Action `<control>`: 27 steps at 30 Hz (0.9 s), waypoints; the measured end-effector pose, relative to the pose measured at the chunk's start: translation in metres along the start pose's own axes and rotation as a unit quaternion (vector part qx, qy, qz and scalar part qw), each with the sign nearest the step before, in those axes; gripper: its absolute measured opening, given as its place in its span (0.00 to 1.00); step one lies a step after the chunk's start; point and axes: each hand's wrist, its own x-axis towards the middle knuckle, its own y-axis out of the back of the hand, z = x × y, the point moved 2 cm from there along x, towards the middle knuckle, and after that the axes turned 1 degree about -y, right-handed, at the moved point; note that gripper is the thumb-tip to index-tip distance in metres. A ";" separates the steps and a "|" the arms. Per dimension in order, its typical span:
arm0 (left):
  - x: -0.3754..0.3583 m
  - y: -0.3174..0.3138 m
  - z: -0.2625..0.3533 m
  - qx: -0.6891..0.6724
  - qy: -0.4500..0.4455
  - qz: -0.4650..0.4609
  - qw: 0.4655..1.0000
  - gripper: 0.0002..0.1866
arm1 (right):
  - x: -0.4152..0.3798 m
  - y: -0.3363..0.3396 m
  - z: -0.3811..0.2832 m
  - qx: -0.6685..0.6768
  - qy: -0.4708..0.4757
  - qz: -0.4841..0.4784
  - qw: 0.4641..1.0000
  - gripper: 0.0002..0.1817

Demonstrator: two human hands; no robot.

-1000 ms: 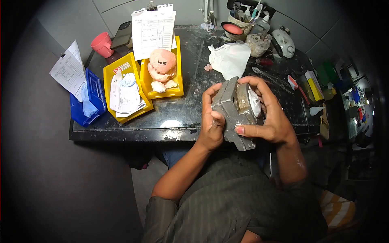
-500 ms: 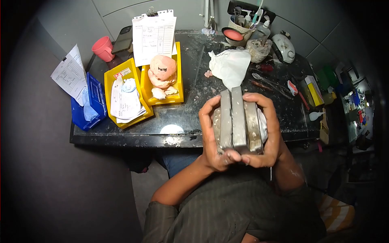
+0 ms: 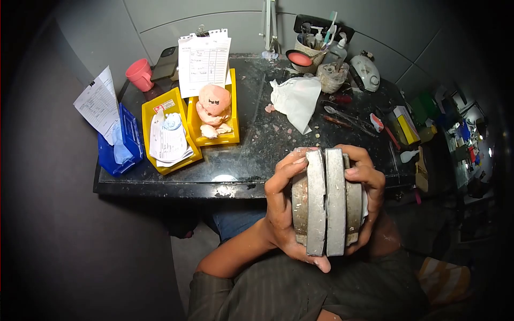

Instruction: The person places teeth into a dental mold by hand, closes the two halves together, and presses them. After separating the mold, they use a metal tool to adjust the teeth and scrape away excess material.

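A grey metal denture flask (image 3: 334,208) is held on edge in front of my chest, above the near edge of the bench. Its two thick plates stand side by side with a narrow dark seam between them, and stained, chipped outer parts bulge on both sides. My left hand (image 3: 281,208) wraps the left side, its thumb tip showing below the plates. Around the right side curls my right hand (image 3: 372,182), fingers bent over the top. Something white shows between the flask and my right palm. A crumpled white cloth or sheet (image 3: 297,101) lies beyond the flask.
Two yellow bins (image 3: 235,107) and a blue bin (image 3: 128,144) hold papers and pink or pale blue material. Behind them are a pink cup (image 3: 140,74) and a phone (image 3: 165,64). Hand tools (image 3: 350,117), a brush holder (image 3: 313,51) and a white device (image 3: 365,72) stand right.
Both hands have brought the flask lower and closer to me, and it is turned so the plates face the camera more fully. My fingers have shifted onto its upper edges.
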 end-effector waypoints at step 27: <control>-0.013 0.010 -0.017 -0.004 0.077 0.027 0.997 0.78 | 0.002 0.001 0.017 0.028 -0.019 0.019 0.999 0.69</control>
